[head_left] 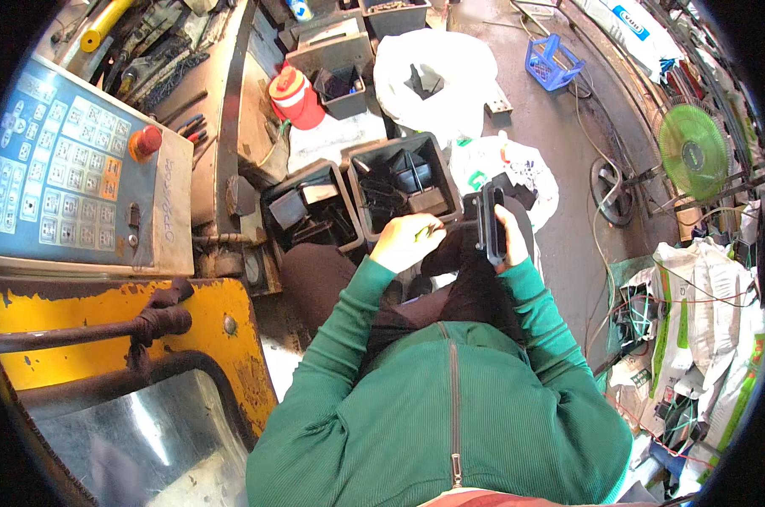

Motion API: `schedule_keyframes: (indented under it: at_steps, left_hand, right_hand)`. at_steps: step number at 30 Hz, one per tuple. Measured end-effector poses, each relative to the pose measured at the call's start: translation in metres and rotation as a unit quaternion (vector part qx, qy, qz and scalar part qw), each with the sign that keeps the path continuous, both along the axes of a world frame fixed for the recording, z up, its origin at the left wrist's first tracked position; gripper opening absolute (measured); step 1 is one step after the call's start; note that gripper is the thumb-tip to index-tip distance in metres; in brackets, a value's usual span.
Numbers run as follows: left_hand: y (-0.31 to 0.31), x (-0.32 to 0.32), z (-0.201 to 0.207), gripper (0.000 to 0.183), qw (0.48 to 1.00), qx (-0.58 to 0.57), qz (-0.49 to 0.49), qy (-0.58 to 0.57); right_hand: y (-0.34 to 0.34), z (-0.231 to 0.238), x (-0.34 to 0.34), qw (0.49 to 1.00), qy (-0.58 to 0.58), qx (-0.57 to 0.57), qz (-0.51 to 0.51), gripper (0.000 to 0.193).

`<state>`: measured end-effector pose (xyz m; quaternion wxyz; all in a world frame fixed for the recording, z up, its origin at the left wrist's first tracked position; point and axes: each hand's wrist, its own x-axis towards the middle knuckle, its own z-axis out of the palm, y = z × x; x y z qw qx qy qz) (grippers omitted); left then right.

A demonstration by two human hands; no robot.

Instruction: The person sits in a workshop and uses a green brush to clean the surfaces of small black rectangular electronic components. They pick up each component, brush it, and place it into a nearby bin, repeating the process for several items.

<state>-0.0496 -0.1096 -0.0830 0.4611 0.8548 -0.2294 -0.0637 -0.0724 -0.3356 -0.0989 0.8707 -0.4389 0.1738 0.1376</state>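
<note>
My right hand (513,235) grips a black plastic part (485,221), long and frame-like, held upright above my right thigh. Closed in a pinch, my left hand (406,242) is a little to the left of that part, apart from it. A small yellowish bit shows at its fingertips, too little to name. Just beyond the left hand stands a grey bin (359,221) with black plastic parts in it. Another grey bin (291,232), also holding dark parts, sits to its left.
A white plastic bag (530,165) with black pieces lies beyond my right hand, a larger white sack (391,63) farther off. At left is a machine control panel (61,169) with a red knob (145,142). A green fan (693,148) and blue crate (553,66) stand right.
</note>
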Motion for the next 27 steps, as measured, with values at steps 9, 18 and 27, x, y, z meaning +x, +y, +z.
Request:
schedule_keyframes:
  at_steps: [9,18,27]
  left_hand:
    - [-0.013,-0.025,0.064,0.014,0.982,0.150,-0.024,-0.114]
    - [-0.032,0.025,0.067,0.024,0.996,0.009,-0.043,0.073]
    - [-0.071,0.021,0.056,0.019,0.919,-0.242,0.056,0.306]
  right_hand:
    - [-0.001,0.002,0.024,0.764,-0.266,-0.566,-0.159,0.055]
    - [-0.024,0.039,0.027,0.969,-0.151,-0.137,-0.142,0.030]
    - [0.001,0.001,0.018,0.978,-0.123,-0.137,-0.095,0.033]
